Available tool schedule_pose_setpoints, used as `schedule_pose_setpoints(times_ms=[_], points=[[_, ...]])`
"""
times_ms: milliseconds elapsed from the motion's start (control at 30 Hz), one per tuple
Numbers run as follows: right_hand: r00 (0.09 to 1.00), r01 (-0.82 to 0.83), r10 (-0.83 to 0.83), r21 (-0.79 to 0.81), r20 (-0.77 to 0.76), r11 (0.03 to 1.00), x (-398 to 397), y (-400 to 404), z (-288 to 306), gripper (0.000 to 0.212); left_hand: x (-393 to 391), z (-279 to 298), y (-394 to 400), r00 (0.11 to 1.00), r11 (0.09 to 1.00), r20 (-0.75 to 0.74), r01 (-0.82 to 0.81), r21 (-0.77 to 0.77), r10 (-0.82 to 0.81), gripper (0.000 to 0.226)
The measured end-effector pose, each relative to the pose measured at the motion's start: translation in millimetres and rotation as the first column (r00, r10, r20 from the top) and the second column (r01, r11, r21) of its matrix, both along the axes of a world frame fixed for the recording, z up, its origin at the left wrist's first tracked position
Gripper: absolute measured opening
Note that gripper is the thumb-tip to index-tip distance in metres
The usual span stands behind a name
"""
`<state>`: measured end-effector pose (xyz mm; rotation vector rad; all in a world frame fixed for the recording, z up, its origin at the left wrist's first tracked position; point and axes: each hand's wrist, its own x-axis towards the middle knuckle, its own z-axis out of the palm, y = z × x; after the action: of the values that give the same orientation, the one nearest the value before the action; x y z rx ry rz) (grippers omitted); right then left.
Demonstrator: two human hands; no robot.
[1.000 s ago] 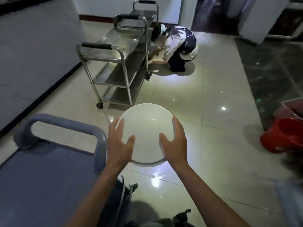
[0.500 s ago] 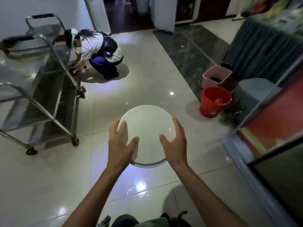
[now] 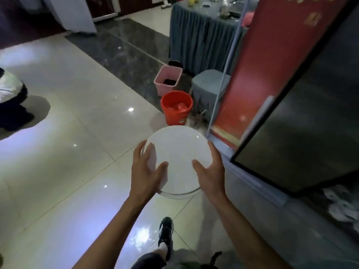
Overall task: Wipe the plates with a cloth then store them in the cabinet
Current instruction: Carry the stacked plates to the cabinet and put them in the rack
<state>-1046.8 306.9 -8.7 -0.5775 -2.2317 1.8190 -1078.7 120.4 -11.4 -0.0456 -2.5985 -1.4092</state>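
A white round plate (image 3: 178,152) is held in front of me above the tiled floor, and a second rim shows just beneath its near edge. My left hand (image 3: 146,167) grips its left side with the thumb on top. My right hand (image 3: 210,171) grips its right side the same way. To the right stands the cabinet (image 3: 303,133) with a dark glass front, and white dishes (image 3: 340,208) show faintly low inside it. No cloth is in view.
A red bucket (image 3: 176,107) and a pink bin (image 3: 168,80) stand on the floor ahead, beside a blue-covered chair (image 3: 209,86) and a blue-draped table (image 3: 200,39). A crouching person (image 3: 9,98) is at the left edge. A red panel (image 3: 252,65) flanks the cabinet.
My view has swung to the right: the steel trolleys have left the frame and the cabinet has come in at the right. Both hands keep the same hold on the plate.
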Motion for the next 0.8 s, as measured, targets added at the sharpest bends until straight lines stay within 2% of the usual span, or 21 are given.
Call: schedule_pose_setpoints(times_ms=[167, 300, 567, 800], points=[[0.980, 0.200, -0.200, 0.012, -0.001, 0.980, -31.2, 35.5, 1.7, 0.073, -69.1, -2.2, 48.4, 0.985, 0.985, 0.029, 0.168, -0.030, -0.167, 0.077], [0.934, 0.358, -0.358, -0.025, -0.009, 0.934, -40.8, 64.4, 4.3, 0.071, -110.5, -8.0, 88.7, 0.936, 0.936, 0.014, 0.353, -0.016, -0.353, 0.072], [0.728, 0.686, -0.686, -0.039, 0.023, 0.727, -15.8, 144.1, 6.1, 0.075, -132.9, 2.6, 211.0, 0.750, 0.750, 0.030, 0.662, -0.020, -0.661, 0.077], [0.584, 0.811, -0.811, -0.067, 0.033, 0.582, 23.0, 241.5, 0.0, 0.077, -120.2, 2.3, 342.6, 0.584, 0.583, 0.017, 0.810, -0.061, -0.811, 0.070]])
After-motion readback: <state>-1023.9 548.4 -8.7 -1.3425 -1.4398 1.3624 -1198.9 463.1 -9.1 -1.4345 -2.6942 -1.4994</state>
